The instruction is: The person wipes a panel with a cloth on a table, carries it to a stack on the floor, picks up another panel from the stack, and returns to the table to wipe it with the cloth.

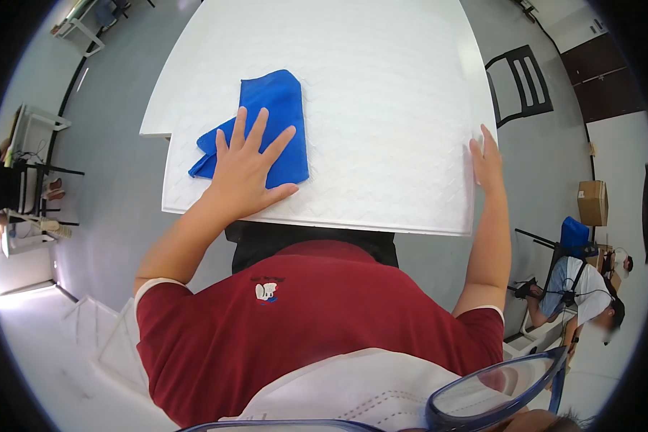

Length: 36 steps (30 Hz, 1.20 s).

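A blue cloth [284, 97], folded unevenly with a loose flap at its left, lies on the left part of the white table [389, 129]. My left hand [248, 165] rests palm down on the cloth's lower part, fingers spread, its thumb reaching toward the cloth's lower edge. At the table's right edge is my right hand [488, 162], fingers stretched out and touching the side, holding nothing.
A black chair [522, 86] stands beyond the table's right edge. Farther right, a seated person [587, 288] is near a cardboard box [592, 203]. Another person [3, 187] sits at the far left by a white desk.
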{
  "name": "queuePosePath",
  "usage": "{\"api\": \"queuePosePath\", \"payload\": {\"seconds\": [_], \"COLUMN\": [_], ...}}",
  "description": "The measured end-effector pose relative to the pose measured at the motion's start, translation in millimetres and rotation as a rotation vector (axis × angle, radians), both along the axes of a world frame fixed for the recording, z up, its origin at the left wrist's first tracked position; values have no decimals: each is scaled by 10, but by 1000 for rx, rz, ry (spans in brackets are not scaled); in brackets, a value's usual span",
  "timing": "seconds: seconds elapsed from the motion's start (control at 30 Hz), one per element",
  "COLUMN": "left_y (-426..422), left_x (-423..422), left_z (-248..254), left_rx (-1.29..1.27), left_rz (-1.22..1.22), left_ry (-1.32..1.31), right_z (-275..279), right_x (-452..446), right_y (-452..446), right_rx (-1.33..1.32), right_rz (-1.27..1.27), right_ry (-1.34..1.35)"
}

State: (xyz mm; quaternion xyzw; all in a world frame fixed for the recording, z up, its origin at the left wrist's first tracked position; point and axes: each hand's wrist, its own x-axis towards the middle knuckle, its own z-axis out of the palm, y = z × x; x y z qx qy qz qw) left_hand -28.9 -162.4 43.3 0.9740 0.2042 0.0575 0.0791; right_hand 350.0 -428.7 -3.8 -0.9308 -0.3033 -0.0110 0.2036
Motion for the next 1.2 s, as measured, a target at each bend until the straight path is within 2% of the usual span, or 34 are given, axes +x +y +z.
{"api": "queuePosePath", "payload": {"seconds": [0.07,0.17,0.3,0.57,0.67,0.8,0.9,1.0,1.1,1.2], "left_y": [58,116,244,554,696,1214,1434,1388,1412,1376], "left_x": [38,58,63,13,61,137,179,324,459,514], "left_z": [-102,-124,-159,-340,-277,-231,-216,-216,-334,-352], "left_rx": [23,23,34,-9,14,250,103,191,69,115], "left_rz": [-9,-16,-12,-154,-152,96,156,317,385,387], "left_ry": [94,143,107,-229,-264,-411,-265,-69,98,177], "right_z": [-157,-359,-359,-459,-397,-363,-339,-316,-373,-387], "right_x": [107,293,321,348,284,251,234,215,248,266], "right_y": [-116,-237,-216,-230,-219,-215,-200,-190,-201,-211], "right_rx": [255,322,448,389,336,286,269,253,270,278], "right_rz": [93,108,17,-45,-64,-73,-91,-98,-95,-91], "right_ry": [157,81,0,-135,-186,-238,-226,-232,-228,-204]}}
